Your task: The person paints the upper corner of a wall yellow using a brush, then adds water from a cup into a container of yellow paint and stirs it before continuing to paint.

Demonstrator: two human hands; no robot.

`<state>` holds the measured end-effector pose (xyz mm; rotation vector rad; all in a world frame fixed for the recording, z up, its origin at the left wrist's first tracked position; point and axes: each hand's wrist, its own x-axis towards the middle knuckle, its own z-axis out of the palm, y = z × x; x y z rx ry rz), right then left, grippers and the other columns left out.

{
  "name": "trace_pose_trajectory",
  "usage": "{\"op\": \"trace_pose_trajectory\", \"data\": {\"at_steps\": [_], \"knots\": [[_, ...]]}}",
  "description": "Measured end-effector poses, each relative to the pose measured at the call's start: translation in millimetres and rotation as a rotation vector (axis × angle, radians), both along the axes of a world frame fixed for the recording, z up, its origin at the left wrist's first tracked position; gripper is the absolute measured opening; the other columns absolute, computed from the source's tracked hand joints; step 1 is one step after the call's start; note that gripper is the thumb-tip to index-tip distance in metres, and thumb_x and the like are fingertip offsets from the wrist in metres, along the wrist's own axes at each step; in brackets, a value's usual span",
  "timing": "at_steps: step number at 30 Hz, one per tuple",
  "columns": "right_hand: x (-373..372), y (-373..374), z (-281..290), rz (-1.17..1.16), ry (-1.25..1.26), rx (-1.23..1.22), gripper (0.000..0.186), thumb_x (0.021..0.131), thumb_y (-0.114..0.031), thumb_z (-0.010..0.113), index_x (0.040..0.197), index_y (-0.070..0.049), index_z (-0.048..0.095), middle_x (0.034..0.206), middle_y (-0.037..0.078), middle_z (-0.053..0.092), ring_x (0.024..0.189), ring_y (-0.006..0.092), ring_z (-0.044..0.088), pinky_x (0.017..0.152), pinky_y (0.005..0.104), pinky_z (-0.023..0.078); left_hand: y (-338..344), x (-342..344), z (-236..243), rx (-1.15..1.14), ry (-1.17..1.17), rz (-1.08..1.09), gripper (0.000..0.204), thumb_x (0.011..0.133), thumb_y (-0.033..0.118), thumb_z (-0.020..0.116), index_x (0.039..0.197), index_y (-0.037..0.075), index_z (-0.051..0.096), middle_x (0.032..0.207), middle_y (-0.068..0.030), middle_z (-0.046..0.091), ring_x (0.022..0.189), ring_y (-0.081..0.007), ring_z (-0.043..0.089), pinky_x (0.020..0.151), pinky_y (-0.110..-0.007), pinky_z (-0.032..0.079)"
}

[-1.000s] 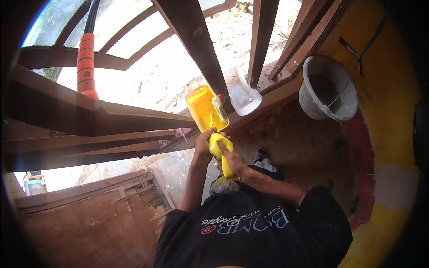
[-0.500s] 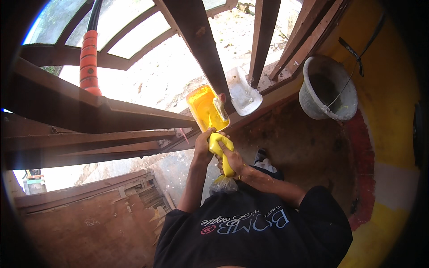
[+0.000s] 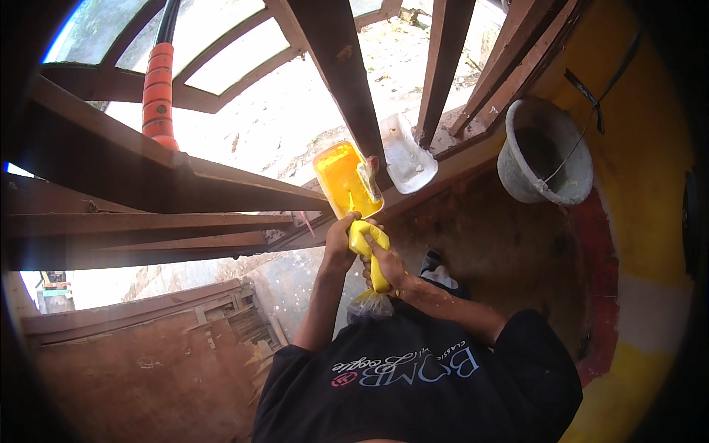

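Note:
My left hand (image 3: 340, 240) grips the top end of a clear plastic bag of yellow paint (image 3: 379, 273) just below the near end of a yellow-filled tray (image 3: 334, 171). A thin yellow stream runs from the bag into the tray. My right hand (image 3: 391, 269) is wrapped round the middle of the bag, whose lower part hangs loose and crumpled. A paint-smeared tool with a pale head (image 3: 369, 179) lies along the tray's right side. A white, paint-stained tray (image 3: 415, 170) sits just right of the yellow one.
Dark wooden bars (image 3: 118, 170) fan out ahead and left over a bright opening. An orange-handled pole (image 3: 157, 96) stands among them. A grey bucket (image 3: 521, 177) hangs by a cord at a yellow wall (image 3: 631, 244). Below left is a worn board panel (image 3: 148, 384).
The view has shifted slightly, so the trays, bag and both hands appear a little farther right. Both hands keep their hold on the bag.

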<state>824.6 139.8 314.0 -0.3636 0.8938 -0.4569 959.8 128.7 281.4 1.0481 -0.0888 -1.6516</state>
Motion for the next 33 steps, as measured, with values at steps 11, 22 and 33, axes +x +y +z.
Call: {"op": "trace_pose_trajectory", "data": {"at_steps": [11,22,33], "knots": [[0,-2,-2,0.007,0.021,-0.004,0.039,0.092,-0.050,0.053,0.082,-0.012,0.048,0.058,-0.002,0.043,0.039,0.0103,0.043,0.037,0.0257,0.039,0,-1,3,0.005,0.006,0.008,0.025,0.100,0.022,0.038,0.108,-0.001,0.045,0.095,-0.0202,0.060,0.089,-0.0344,0.063,0.079,-0.043,0.053],[-2,-3,-13,0.002,0.015,-0.005,0.037,0.094,-0.046,0.054,0.084,-0.011,0.053,0.059,-0.001,0.046,0.042,0.0111,0.049,0.037,0.0272,0.042,-2,-2,5,0.009,0.035,0.023,0.025,0.100,0.022,0.039,0.108,-0.001,0.045,0.092,-0.0189,0.060,0.089,-0.0325,0.063,0.079,-0.041,0.053],[-4,-1,-22,0.073,0.069,-0.137,0.032,0.096,-0.039,0.053,0.102,-0.007,0.055,0.071,0.000,0.053,0.052,0.0098,0.052,0.048,0.0242,0.044,-8,0,6,0.020,-0.094,0.003,0.028,0.096,0.021,0.040,0.107,-0.004,0.048,0.083,-0.0180,0.063,0.084,-0.0319,0.066,0.075,-0.041,0.055]]}}
